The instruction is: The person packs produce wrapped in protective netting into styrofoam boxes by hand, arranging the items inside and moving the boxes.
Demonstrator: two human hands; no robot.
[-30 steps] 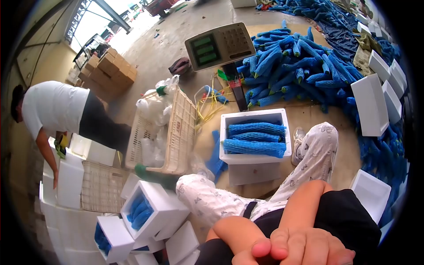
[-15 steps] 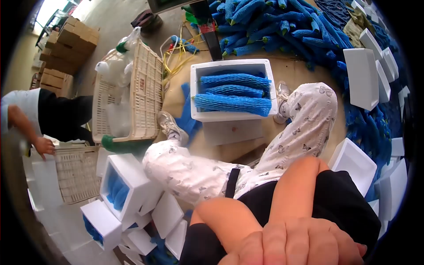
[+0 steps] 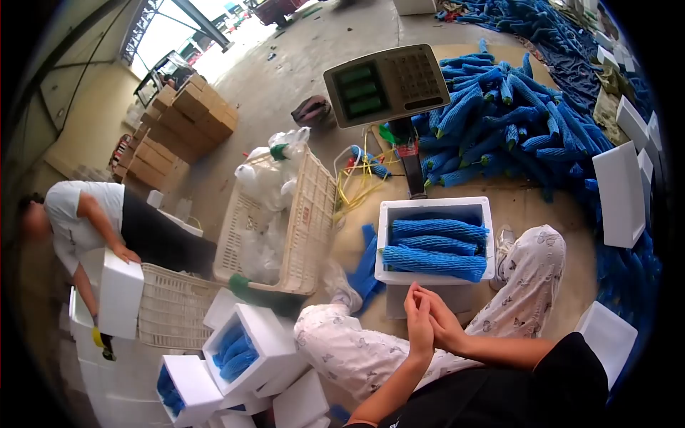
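Note:
My left hand (image 3: 421, 322) and my right hand (image 3: 444, 321) are pressed together, fingers pointing up, just below the front edge of a white foam box (image 3: 435, 277). Neither palm shows, so anything between them is hidden. In the box lie three long pieces in blue netting (image 3: 435, 262), side by side. The box rests on a scale platform (image 3: 404, 302), and the scale's display head (image 3: 386, 85) stands on a post behind it. My hands do not visibly touch the box.
A heap of blue-netted pieces (image 3: 506, 121) lies behind right, with white foam boxes (image 3: 619, 194) beside it. A cream crate (image 3: 308, 221) holds plastic bags. At the left a person (image 3: 93, 221) bends over white boxes. More foam boxes (image 3: 250, 349) stand front left; cartons (image 3: 189, 118) are stacked behind.
My hands have risen from the bottom edge towards the foam box and now meet with fingers forward. The view shifted down and back. The person at left now holds a white box.

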